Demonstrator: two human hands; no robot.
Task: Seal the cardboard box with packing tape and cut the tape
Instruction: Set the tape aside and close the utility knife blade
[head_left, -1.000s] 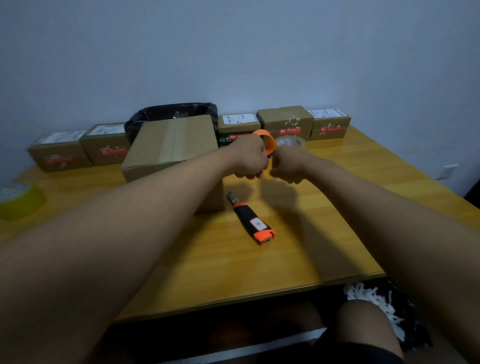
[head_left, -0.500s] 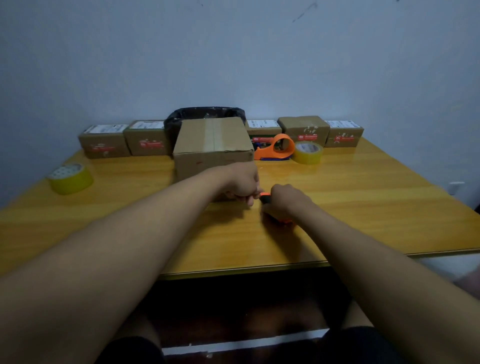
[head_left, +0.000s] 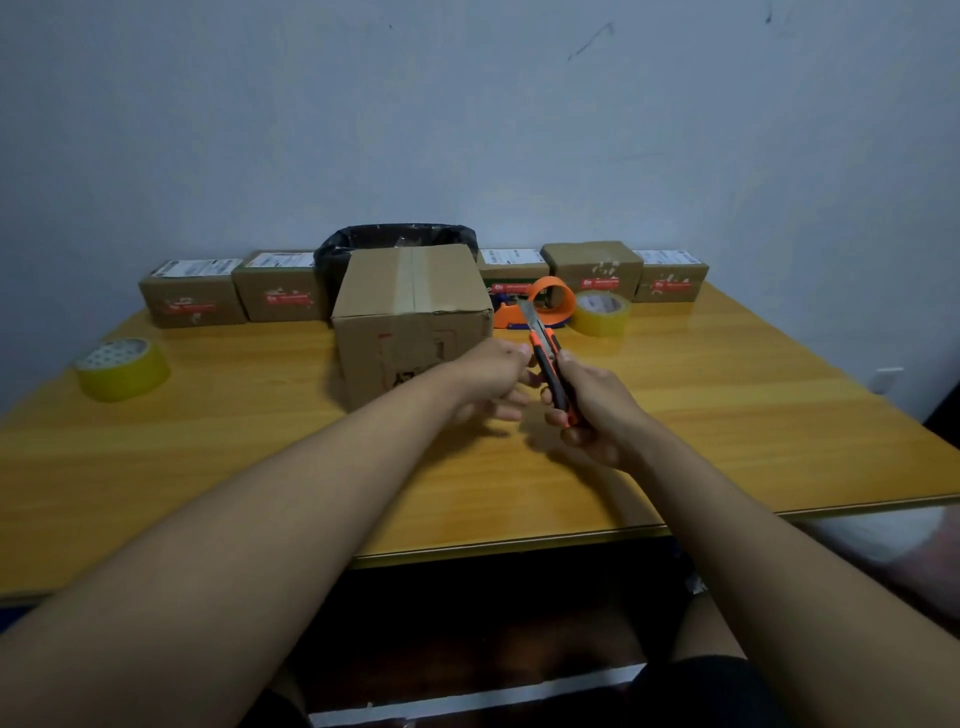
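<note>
Just right of the taped brown cardboard box (head_left: 413, 317) on the table, my right hand (head_left: 587, 410) grips the orange-and-black utility knife (head_left: 548, 364), blade out, my left hand (head_left: 491, 382) loosely curled and empty beside it, so I judge cutting the tape comes next.

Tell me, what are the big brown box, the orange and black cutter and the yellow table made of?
The big brown box looks like matte corrugated cardboard, with a glossier tape strip down its top. The orange and black cutter in the right hand seems to have a plastic body and a thin grey blade, likely metal. The yellow table looks like varnished wood or laminate: grain lines and a shine.
</note>
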